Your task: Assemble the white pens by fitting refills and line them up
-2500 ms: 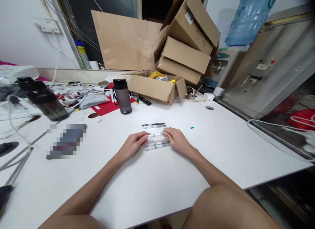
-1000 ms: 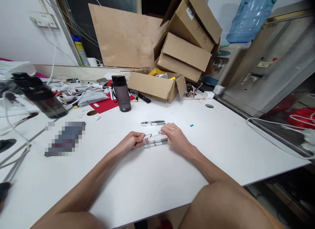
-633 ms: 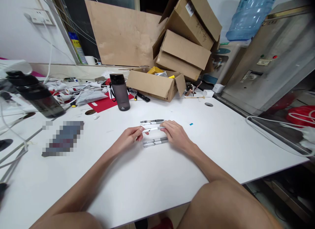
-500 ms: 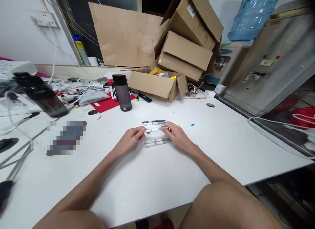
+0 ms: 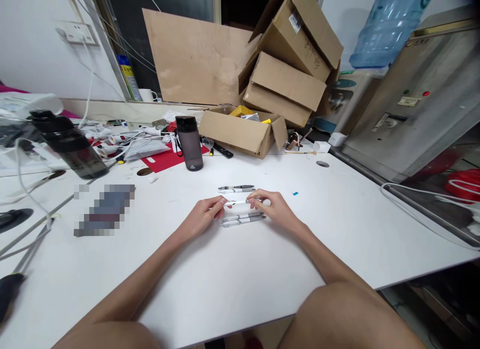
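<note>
Between my hands is a white pen point(image 5: 239, 202), held level just above the white table point(image 5: 240, 269). My left hand point(image 5: 204, 214) pinches its left end. My right hand point(image 5: 275, 209) is closed with thumb and fingers round the other end, hiding part of it. Just beyond my fingers lie a dark pen point(image 5: 235, 187) and a white pen with a grey grip point(image 5: 237, 191), side by side. Nearer to me, more white and grey pens point(image 5: 243, 219) lie parallel to each other, below my right hand.
A grey bottle point(image 5: 190, 144) stands behind the pens, with a red sheet point(image 5: 161, 161) beside it. An open cardboard box point(image 5: 236, 131) sits at the back under stacked boxes. To the left are a blurred-out flat object point(image 5: 108, 209), a dark bottle point(image 5: 71, 146) and cables.
The whole view has shifted slightly, moving the scene a little right and down. Both hands still hold the pen; the right fingers have shifted a little on its end.
</note>
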`<state>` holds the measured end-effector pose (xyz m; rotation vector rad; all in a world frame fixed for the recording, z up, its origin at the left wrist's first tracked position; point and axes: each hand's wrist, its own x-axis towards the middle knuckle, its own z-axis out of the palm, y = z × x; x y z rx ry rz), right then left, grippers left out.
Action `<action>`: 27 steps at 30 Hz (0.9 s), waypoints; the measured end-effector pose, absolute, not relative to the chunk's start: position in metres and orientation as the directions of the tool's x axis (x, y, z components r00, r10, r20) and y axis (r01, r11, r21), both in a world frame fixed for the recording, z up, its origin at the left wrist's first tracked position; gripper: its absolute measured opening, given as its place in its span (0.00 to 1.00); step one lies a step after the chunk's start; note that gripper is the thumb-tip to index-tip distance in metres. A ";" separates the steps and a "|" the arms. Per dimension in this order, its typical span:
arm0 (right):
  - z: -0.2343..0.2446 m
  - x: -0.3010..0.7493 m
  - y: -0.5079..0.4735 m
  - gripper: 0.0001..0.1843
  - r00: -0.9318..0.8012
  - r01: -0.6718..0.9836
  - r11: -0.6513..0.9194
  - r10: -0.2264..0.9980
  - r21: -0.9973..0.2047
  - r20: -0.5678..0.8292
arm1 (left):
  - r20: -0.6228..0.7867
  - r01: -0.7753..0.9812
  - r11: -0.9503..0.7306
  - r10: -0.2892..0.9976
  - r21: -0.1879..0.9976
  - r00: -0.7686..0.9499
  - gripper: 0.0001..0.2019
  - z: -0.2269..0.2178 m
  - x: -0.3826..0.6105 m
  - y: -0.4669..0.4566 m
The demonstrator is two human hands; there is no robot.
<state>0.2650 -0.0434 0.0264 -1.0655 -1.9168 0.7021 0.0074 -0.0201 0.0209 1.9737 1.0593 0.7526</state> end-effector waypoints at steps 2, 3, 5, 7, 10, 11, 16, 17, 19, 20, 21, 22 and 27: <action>0.027 0.265 -0.043 0.08 -0.309 0.418 0.524 0.850 -0.742 0.427 | 0.137 0.415 -0.360 0.868 0.835 0.477 0.24 0.021 0.008 -0.020; 0.027 0.265 -0.043 0.07 -0.304 0.419 0.544 0.838 -0.726 0.453 | 0.131 0.414 -0.351 0.871 0.840 0.473 0.24 0.021 0.008 -0.020; 0.027 0.265 -0.043 0.08 -0.296 0.415 0.560 0.828 -0.717 0.476 | 0.119 0.406 -0.330 0.878 0.852 0.465 0.24 0.021 0.008 -0.020; 0.027 0.265 -0.044 0.09 -0.292 0.409 0.536 0.844 -0.739 0.450 | 0.112 0.392 -0.321 0.875 0.862 0.471 0.24 0.022 0.009 -0.021; 0.026 0.264 -0.045 0.09 -0.296 0.415 0.492 0.869 -0.765 0.398 | 0.111 0.371 -0.322 0.864 0.871 0.491 0.23 0.023 0.009 -0.022; 0.026 0.264 -0.045 0.09 -0.296 0.416 0.497 0.866 -0.762 0.403 | 0.109 0.368 -0.319 0.864 0.873 0.491 0.23 0.024 0.010 -0.022; 0.027 0.263 -0.045 0.08 -0.295 0.365 0.579 0.815 -0.729 0.499 | 0.097 0.358 -0.296 0.871 0.886 0.482 0.23 0.024 0.011 -0.023; 0.028 0.263 -0.045 0.08 -0.294 0.353 0.566 0.823 -0.745 0.486 | 0.100 0.354 -0.299 0.869 0.886 0.485 0.23 0.025 0.011 -0.023; 0.029 0.262 -0.045 0.09 -0.286 0.337 0.515 0.853 -0.788 0.436 | 0.106 0.349 -0.307 0.865 0.886 0.491 0.23 0.025 0.011 -0.023; 0.029 0.262 -0.045 0.10 -0.277 0.335 0.495 0.865 -0.801 0.419 | 0.107 0.350 -0.308 0.865 0.885 0.491 0.23 0.025 0.011 -0.023; 0.029 0.262 -0.045 0.10 -0.271 0.334 0.487 0.870 -0.807 0.413 | 0.103 0.354 -0.305 0.866 0.884 0.489 0.23 0.025 0.011 -0.023; 0.029 0.263 -0.045 0.09 -0.266 0.331 0.491 0.868 -0.806 0.419 | 0.098 0.360 -0.301 0.868 0.883 0.487 0.23 0.025 0.010 -0.023; 0.027 0.262 -0.045 0.06 -0.284 0.249 0.526 0.843 -0.814 0.458 | 0.091 0.370 -0.296 0.872 0.881 0.480 0.22 0.025 0.009 -0.022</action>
